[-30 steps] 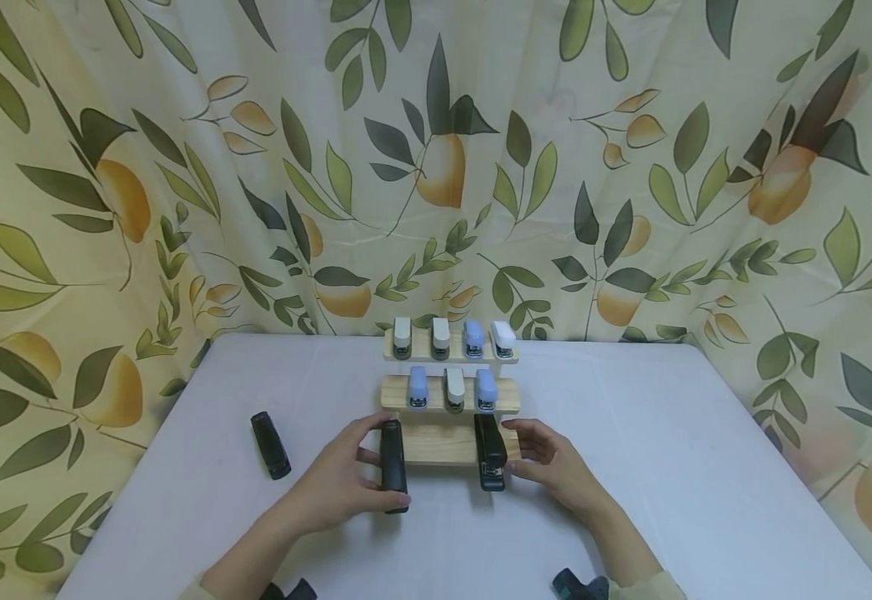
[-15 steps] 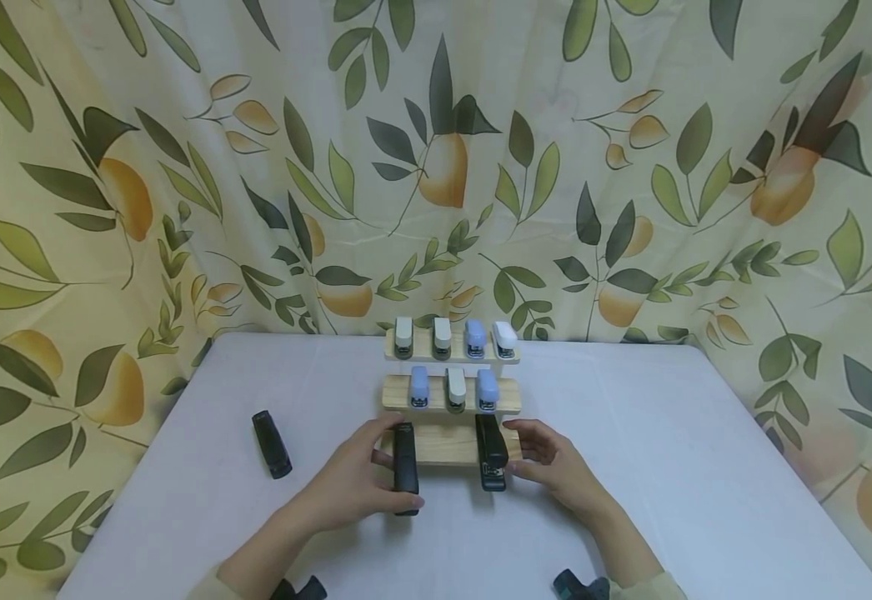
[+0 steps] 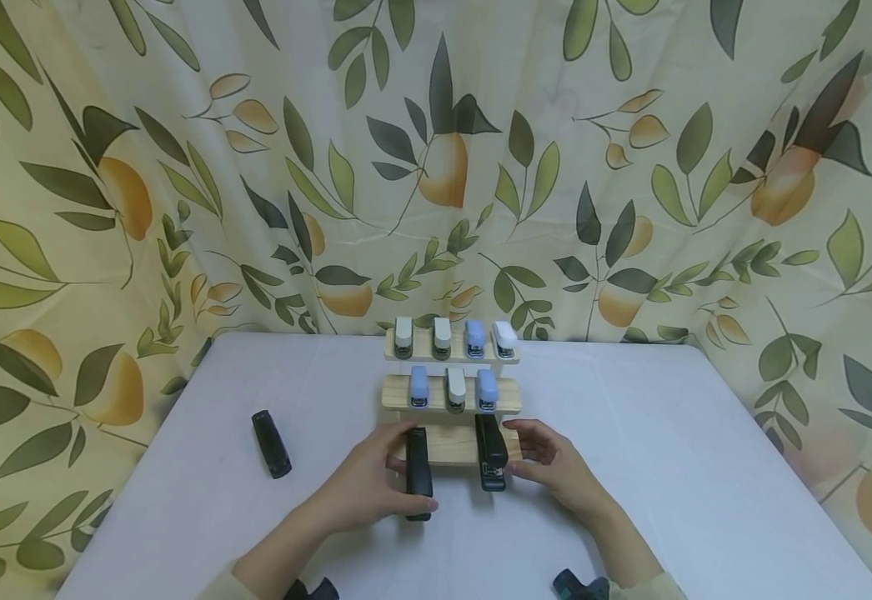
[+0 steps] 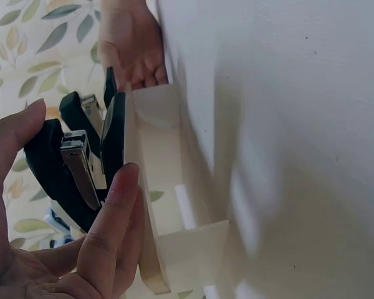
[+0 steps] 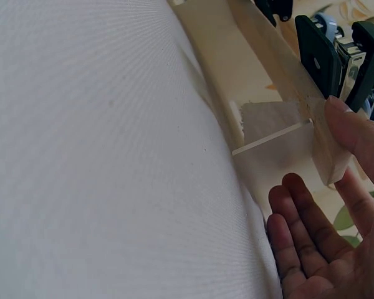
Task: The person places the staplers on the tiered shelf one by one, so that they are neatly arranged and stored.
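My left hand (image 3: 368, 483) pinches a black stapler (image 3: 418, 475) lengthwise, thumb at its near end and fingers at its far end. It is at the left part of the lowest step of a tiered wooden rack (image 3: 451, 446); in the left wrist view, fingertips lie along its base (image 4: 114, 137). Whether it touches the step cannot be told. A second black stapler (image 3: 491, 454) stands on that step at the right, its near end jutting past the edge. My right hand (image 3: 556, 467) holds the rack's right end, thumb in front and index finger behind, close beside this stapler.
Small blue and white staplers (image 3: 418, 387) line the middle step, and several more (image 3: 441, 337) stand on the top step. Another black stapler (image 3: 271, 444) lies on the white table (image 3: 181, 517) at the left. A patterned curtain (image 3: 436, 250) hangs behind the table.
My left hand has moved right with the black stapler, along the front of the lowest step and slightly nearer. My right hand and the stapler beside it have stayed put.
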`<state>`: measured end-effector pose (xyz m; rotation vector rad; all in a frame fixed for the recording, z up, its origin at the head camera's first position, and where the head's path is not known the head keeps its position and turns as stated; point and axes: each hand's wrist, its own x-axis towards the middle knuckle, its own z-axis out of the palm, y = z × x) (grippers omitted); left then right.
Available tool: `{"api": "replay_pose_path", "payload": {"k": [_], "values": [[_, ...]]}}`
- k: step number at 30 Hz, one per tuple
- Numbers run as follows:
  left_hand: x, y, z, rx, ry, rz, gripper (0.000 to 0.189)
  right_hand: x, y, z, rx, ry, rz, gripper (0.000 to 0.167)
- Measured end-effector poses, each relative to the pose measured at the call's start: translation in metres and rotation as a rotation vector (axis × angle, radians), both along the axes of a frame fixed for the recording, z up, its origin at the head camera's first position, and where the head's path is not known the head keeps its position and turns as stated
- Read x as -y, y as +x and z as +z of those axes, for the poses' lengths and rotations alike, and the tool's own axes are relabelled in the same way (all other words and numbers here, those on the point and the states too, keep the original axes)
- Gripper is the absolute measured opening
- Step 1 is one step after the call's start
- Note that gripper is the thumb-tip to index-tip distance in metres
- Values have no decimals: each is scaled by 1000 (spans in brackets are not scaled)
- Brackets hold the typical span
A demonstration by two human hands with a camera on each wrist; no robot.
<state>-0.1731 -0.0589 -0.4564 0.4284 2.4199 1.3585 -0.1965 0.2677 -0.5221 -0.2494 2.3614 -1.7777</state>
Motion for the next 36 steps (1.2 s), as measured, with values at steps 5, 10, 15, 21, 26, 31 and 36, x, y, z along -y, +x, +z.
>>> {"api": "replay_pose_path", "payload": {"k": [5, 10, 15, 21, 26, 31, 36], "values": [[-5, 0, -2, 7, -20, 0, 110, 0, 0, 0, 8, 8, -4, 62], [-11, -1, -3, -1, -29, 0, 109, -1, 0, 0, 0, 8, 1, 61], [-16, -1, -2, -15, -25, -3, 108, -1, 0, 0, -7, 0, 7, 60], [-20, -1, 0, 5, -8, 0, 111, 1, 1, 2, -4, -5, 2, 61], [-22, -2, -1, 24, 19, -5, 112, 0, 0, 1, -2, 2, 2, 61], [-24, -3, -1, 44, 35, -6, 111, 0, 0, 0, -3, 10, 1, 60], [-26, -4, -1, 24, 42, -10, 108, 0, 1, 0, -9, 16, 5, 60]]}}
